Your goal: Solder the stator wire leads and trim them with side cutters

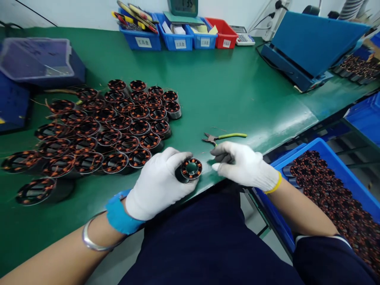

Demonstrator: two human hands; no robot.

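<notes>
My left hand [162, 180], in a white glove, is wrapped around a motor stator [192, 169], a short metal cylinder with copper windings inside its rim. Its ring end faces up, near the table's front edge. Just right of it, my gloved right hand [237, 161] hovers with fingers bent and a gap between thumb and forefinger; I see nothing held there. Cutting pliers [211, 138] with green handles lie beyond the right hand, jaws pointing left. One handle is partly hidden behind that hand. Many similar stators [114, 136] stand grouped to the left, thin copper wires trailing from them.
Blue tool boxes [145, 42] and a red box [227, 33] line the wall beside a calculator [243, 37]. A blue machine [314, 47] stands back right. Below the table edge at right, a blue crate [335, 152] holds many stators. Plastic bins [41, 59] stand at left.
</notes>
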